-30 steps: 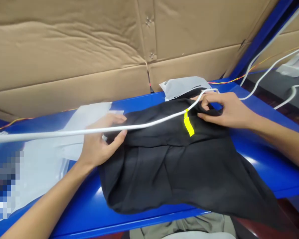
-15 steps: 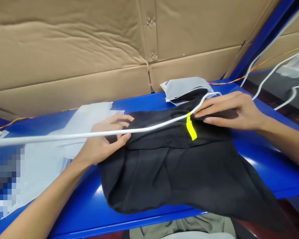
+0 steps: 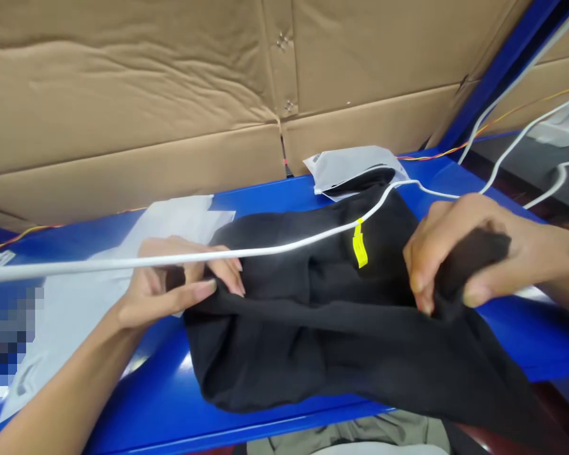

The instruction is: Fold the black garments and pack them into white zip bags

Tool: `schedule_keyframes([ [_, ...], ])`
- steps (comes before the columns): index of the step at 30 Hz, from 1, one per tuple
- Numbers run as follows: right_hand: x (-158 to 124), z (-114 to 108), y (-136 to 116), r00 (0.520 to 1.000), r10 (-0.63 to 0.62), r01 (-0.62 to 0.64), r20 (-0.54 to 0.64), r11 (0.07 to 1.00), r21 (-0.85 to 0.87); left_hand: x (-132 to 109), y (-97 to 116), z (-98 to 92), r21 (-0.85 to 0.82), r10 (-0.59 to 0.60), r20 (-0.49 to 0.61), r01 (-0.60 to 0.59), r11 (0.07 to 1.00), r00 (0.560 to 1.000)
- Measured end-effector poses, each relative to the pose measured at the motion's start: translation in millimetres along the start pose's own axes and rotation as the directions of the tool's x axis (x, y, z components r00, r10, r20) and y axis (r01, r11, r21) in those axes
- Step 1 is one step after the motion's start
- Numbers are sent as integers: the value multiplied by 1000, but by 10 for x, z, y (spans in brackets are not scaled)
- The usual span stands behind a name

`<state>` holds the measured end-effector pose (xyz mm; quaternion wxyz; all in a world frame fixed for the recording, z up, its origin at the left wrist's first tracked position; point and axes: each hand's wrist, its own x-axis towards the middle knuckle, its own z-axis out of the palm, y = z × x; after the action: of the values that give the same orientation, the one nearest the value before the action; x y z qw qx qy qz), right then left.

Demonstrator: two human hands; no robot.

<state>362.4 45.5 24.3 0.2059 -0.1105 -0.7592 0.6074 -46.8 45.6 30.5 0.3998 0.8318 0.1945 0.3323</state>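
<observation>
A black garment (image 3: 351,354) lies spread across the blue table, its lower right part hanging over the front edge; what kind of garment it is, I cannot tell. My left hand (image 3: 180,275) pinches its left side between thumb and fingers. On the right, my right hand (image 3: 483,253) grips a bunched piece of the same fabric, slightly raised. Between the hands the cloth forms a long crosswise fold. A white cord (image 3: 284,248) runs across in front of the garment and my left fingers. A yellow tag (image 3: 360,248) hangs from the cord.
Behind the garment lies a translucent bag (image 3: 355,165) with something black in it. White plastic bags (image 3: 76,322) cover the left of the blue table (image 3: 516,328). Brown padded panels (image 3: 171,95) rise at the back. White cables (image 3: 512,145) hang at the right.
My right hand has moved nearer and closed on the fabric. My left hand has shifted left and slightly nearer, pinching the cloth. The garment's upper layer is pulled toward me in a fold.
</observation>
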Motion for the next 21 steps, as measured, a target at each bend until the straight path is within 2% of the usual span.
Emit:
schedule_keyframes([
  [2, 11, 85, -32, 986, 82, -104, 143, 981, 160, -12, 84, -21, -54, -81, 163, 91, 994, 983],
  [4, 32, 160, -42, 959, 135, -201, 251, 944, 261, -30, 148, -12, -142, -241, 344, 304, 942, 908],
  [5, 46, 187, -39, 947, 167, -243, 276, 930, 274, -35, 166, 9, -166, -328, 387, 415, 895, 862],
  [6, 63, 203, -30, 938, 205, -278, 281, 926, 254, -34, 175, 42, -167, -414, 374, 499, 850, 830],
  [7, 82, 209, -14, 935, 236, -296, 266, 931, 215, -27, 175, 84, -138, -491, 300, 546, 826, 818],
  [8, 101, 206, 10, 939, 271, -308, 213, 936, 168, -14, 167, 131, -69, -537, 176, 554, 830, 825],
  [9, 118, 194, 44, 953, 269, -286, 139, 951, 118, 1, 154, 176, 54, -535, 17, 534, 844, 845],
  [10, 133, 177, 87, 963, 268, -269, 19, 962, 42, 18, 138, 215, 214, -468, -135, 487, 847, 873],
  [11, 146, 157, 137, 956, 257, -268, -141, 961, -73, 32, 119, 244, 381, -362, -232, 427, 820, 903],
  [12, 155, 136, 192, 924, 214, -293, -316, 929, -227, 42, 100, 260, 523, -257, -262, 360, 772, 930],
  [13, 161, 118, 249, 879, 138, -337, -456, 857, -390, 44, 80, 264, 628, -179, -233, 288, 722, 956],
  [14, 164, 103, 305, 845, 28, -366, -535, 760, -538, 39, 60, 258, 697, -153, -169, 228, 680, 974],
  [15, 166, 94, 356, 831, -76, -374, -552, 659, -653, 27, 40, 245, 737, -173, -92, 184, 650, 981],
  [17, 165, 95, 445, 852, -194, -340, -486, 500, -796, -12, 1, 218, 786, -265, 30, 141, 602, 964],
  [19, 162, 114, 515, 883, -205, -313, -421, 410, -857, -53, -29, 208, 815, -340, 86, 130, 564, 937],
  [21, 157, 140, 572, 884, -191, -347, -427, 346, -872, -75, -39, 222, 819, -345, 86, 130, 559, 935],
])
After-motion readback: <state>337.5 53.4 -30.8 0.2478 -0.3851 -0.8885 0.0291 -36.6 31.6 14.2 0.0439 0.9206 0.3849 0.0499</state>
